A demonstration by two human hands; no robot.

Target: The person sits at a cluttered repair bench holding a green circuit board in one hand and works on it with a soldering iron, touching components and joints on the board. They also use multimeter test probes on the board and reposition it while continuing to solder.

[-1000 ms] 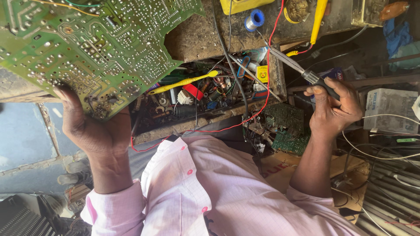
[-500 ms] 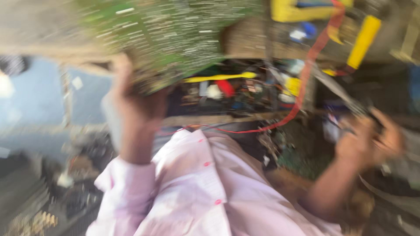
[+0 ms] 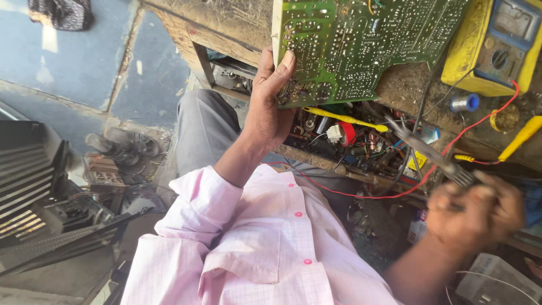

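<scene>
The left hand [image 3: 270, 116] pinches the green circuit board [image 3: 361, 45] by its lower corner, while the blurred right hand [image 3: 474, 212], grip closed around tweezers [image 3: 429, 152], points them up-left toward it.

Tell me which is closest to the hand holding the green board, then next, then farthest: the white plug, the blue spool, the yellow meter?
From the left hand:
1. White plug, just right, under the green circuit board.
2. Blue spool, further right on the bench.
3. Yellow meter, far top right corner.

The left hand [image 3: 270, 110] grips the green circuit board [image 3: 361, 45]; the blurred right hand [image 3: 477, 212] holds tweezers [image 3: 429, 149].
</scene>
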